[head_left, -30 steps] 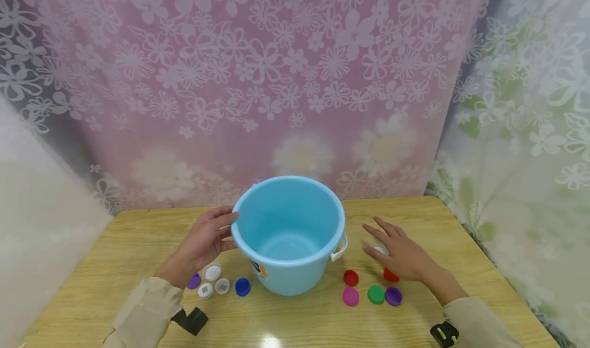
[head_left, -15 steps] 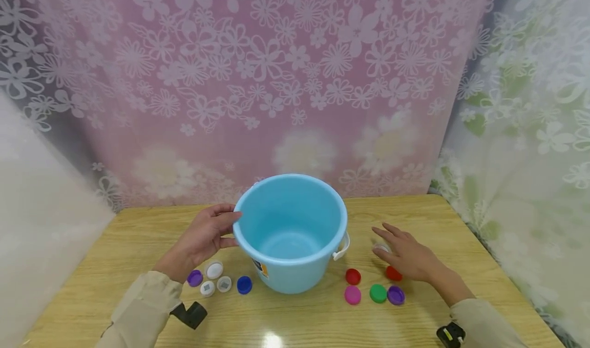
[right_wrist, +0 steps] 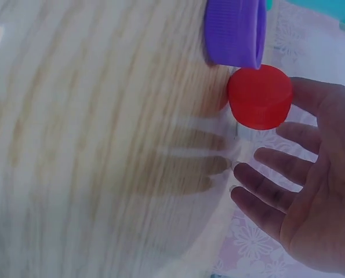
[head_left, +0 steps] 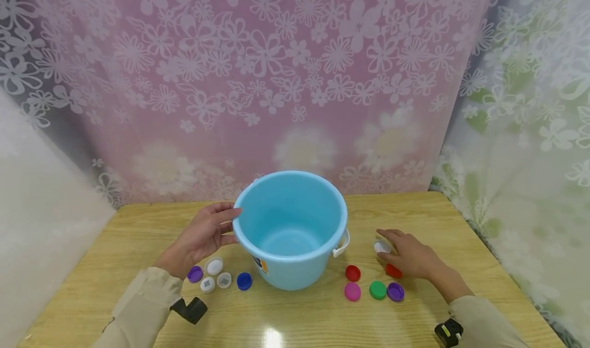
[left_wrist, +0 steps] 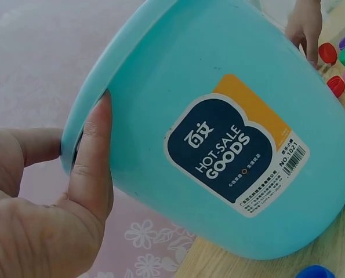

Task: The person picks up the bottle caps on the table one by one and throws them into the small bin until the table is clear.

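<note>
A light blue bucket [head_left: 295, 274] stands upright in the middle of the table. My left hand [head_left: 203, 238] grips its left rim between thumb and fingers; in the left wrist view the bucket's label [left_wrist: 236, 145] faces me. To the right of the bucket, my right hand [head_left: 410, 256] is low over the table, thumb and forefinger apart on either side of a white bottle cap [head_left: 381, 246]. Beneath that palm lies a red bottle cap [head_left: 394, 271], partly covered. In the right wrist view the other fingers [right_wrist: 265, 185] hang loosely extended, and the red cap hides the white one.
Right of the bucket lie another red cap [head_left: 353, 273], a pink cap [head_left: 352, 291], a green cap [head_left: 378, 290] and a purple cap [head_left: 395, 291]. On its left are a blue cap [head_left: 244, 281], several white caps [head_left: 214, 266] and a purple cap [head_left: 195, 274]. The bucket's white handle [head_left: 341, 244] hangs rightward.
My right hand has moved slightly right and lowered around the white cap, its thumb and forefinger drawing closer together. The left hand keeps its grip on the bucket.
</note>
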`<state>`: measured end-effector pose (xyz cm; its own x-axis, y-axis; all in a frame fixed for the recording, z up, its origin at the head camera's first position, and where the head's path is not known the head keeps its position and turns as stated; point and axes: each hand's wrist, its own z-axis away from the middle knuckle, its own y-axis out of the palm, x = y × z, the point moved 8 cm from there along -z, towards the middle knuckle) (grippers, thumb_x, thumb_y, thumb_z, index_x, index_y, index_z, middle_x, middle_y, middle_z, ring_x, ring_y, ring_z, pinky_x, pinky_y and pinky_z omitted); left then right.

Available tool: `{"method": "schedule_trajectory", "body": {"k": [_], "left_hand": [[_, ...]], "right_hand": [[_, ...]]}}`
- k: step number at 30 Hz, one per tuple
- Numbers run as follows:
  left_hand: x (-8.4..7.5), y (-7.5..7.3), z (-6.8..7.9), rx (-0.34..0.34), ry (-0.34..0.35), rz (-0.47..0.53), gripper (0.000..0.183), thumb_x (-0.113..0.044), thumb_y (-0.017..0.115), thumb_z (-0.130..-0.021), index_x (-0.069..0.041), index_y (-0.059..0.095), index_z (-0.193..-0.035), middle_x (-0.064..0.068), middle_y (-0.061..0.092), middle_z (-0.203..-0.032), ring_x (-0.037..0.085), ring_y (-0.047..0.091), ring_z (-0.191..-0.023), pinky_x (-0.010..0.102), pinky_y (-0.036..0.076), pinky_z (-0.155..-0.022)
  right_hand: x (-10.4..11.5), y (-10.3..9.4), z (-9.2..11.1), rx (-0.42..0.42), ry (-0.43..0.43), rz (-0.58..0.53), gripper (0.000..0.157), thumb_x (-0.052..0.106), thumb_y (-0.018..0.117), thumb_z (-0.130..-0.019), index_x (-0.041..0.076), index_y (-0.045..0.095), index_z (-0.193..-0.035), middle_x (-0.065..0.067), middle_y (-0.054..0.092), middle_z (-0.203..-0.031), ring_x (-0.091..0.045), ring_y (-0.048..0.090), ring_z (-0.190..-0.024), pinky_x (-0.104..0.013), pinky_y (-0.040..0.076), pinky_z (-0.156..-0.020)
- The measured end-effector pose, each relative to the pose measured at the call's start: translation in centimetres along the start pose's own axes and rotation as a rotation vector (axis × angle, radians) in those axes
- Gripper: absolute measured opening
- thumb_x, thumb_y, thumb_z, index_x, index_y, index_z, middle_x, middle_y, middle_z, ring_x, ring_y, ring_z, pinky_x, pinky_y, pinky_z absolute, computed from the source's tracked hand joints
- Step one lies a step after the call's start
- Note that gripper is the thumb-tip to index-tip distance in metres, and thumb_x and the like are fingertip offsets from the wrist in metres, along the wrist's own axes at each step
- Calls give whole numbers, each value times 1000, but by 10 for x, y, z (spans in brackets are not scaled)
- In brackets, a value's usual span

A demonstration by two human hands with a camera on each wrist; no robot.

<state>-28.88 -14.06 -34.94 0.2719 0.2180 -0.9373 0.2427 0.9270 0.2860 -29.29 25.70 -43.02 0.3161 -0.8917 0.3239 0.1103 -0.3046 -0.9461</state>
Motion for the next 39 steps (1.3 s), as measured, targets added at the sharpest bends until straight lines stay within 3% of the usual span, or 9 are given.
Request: {"method": "schedule_trajectory", "body": {"k": [18, 39], "left_hand": [[0, 0, 0, 7, 11, 26, 33, -13, 59, -95, 1, 41, -119, 14, 55, -107, 21, 67, -87, 33, 57, -68], [0, -1, -2, -18, 22, 8, 32, -12, 60, -94, 2, 41, -117, 13, 57, -96, 18, 67, -73, 32, 57, -65]], "right_hand": [[3, 1, -6, -34, 22, 6, 48, 25, 72, -83, 2, 60, -123, -19, 56, -116, -41, 55, -101, -53, 51, -68], [3, 3, -9, -3, 10, -35, 44, 21, 71, -84, -1, 61, -120, -15, 56, -110, -20, 56, -83, -38, 49, -65]]}}
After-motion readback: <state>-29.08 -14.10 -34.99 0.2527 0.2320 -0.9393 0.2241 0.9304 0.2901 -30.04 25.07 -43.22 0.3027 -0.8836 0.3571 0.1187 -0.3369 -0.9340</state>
